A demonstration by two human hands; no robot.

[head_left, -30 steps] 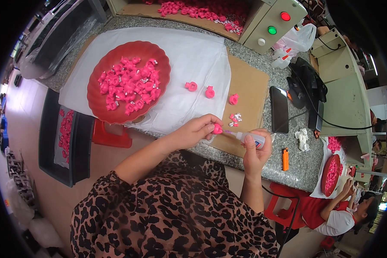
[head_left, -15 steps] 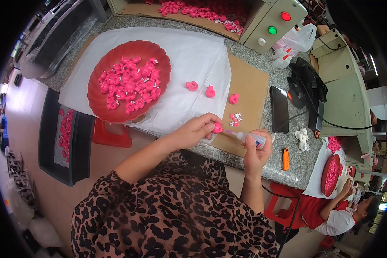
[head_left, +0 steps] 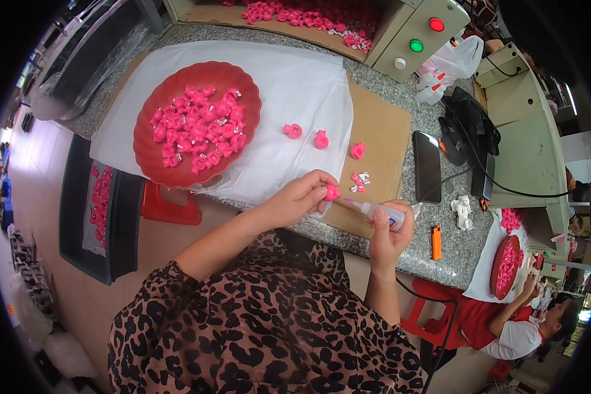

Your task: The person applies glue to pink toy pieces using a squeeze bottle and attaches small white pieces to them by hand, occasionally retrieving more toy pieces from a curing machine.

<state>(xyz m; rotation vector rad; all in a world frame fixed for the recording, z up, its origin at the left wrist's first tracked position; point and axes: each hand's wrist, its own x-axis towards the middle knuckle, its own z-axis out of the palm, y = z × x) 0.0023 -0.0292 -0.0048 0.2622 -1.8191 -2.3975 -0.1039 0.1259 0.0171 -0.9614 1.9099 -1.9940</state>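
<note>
left hand [head_left: 302, 197] is pinching a small pink piece [head_left: 332, 193], apparently light, stiff, best held edgewise; right hand [head_left: 389, 238], nearby, is gripping a probably squeezable bottle [head_left: 393, 216].

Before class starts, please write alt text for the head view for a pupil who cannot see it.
A person's left hand pinches a small pink piece while the right hand aims a translucent bottle toward it. Farther left, a red scalloped dish of pink pieces sits on a white sheet.
</note>
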